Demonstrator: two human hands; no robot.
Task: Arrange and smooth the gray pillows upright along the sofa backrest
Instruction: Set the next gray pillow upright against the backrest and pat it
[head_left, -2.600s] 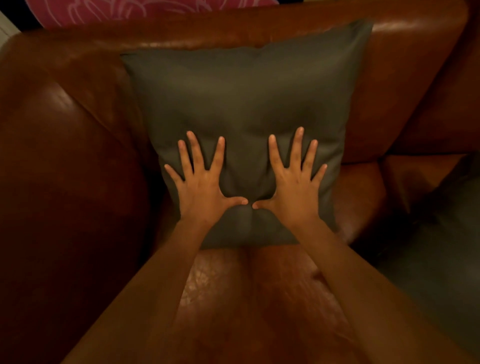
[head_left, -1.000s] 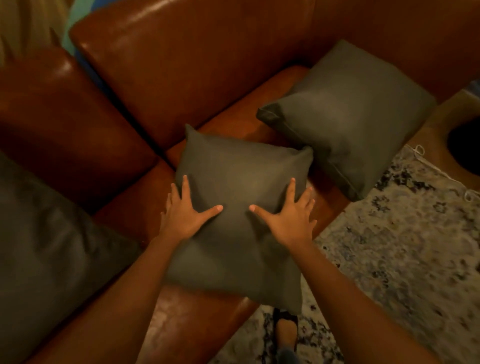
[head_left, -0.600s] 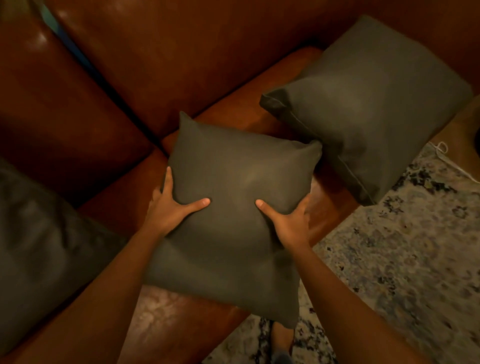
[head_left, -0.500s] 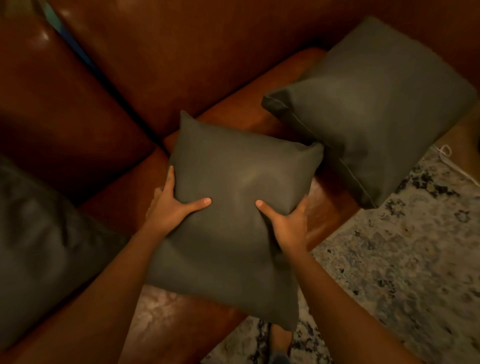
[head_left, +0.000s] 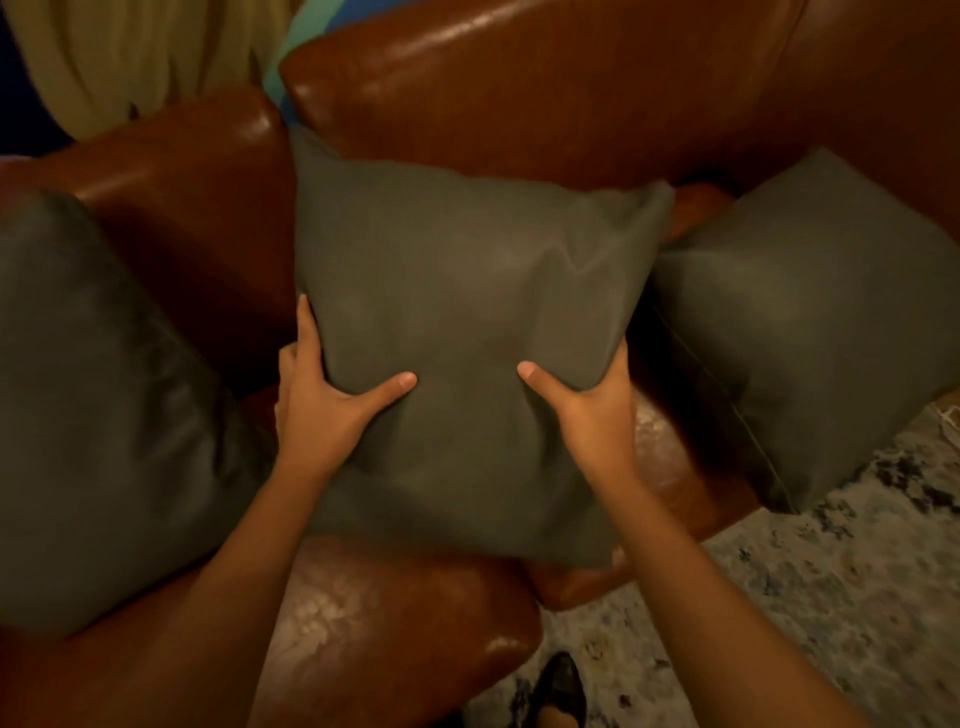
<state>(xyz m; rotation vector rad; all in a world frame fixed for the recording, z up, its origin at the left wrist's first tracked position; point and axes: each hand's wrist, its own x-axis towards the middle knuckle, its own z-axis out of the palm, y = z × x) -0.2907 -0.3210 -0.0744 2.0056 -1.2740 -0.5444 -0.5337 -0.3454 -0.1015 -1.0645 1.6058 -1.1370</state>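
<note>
Gripping the middle gray pillow (head_left: 467, 322) by its two side edges, I have my left hand (head_left: 322, 410) clamped on the edge at about 8 o'clock and my right hand (head_left: 592, 410) on the edge at about 4 o'clock, thumbs pressed into the front face and fingers wrapped behind where I cannot see them. From the head view, the only one I have, the pillow sits between my arms at the centre, its top corner at 11 o'clock reaching the seam in the brown leather backrest (head_left: 519, 98), its lower edge over the seat cushion (head_left: 395, 613). Whether it rests on the seat or hangs in my grip I cannot tell. It looks light and very soft: the fabric dimples under both thumbs and wrinkles toward 2 o'clock, so I judge it will sag unless I hold low on both sides and set the bottom edge down first. The cloth seems matte, unlikely to slip. A second gray pillow (head_left: 98, 405) leans at 9 o'clock and a third gray pillow (head_left: 800, 312) lies at 3 o'clock, touching or just beside mine. The patterned rug (head_left: 810, 597) shows at 5 o'clock, with a dark shoe (head_left: 561, 686) at 6 o'clock.
</note>
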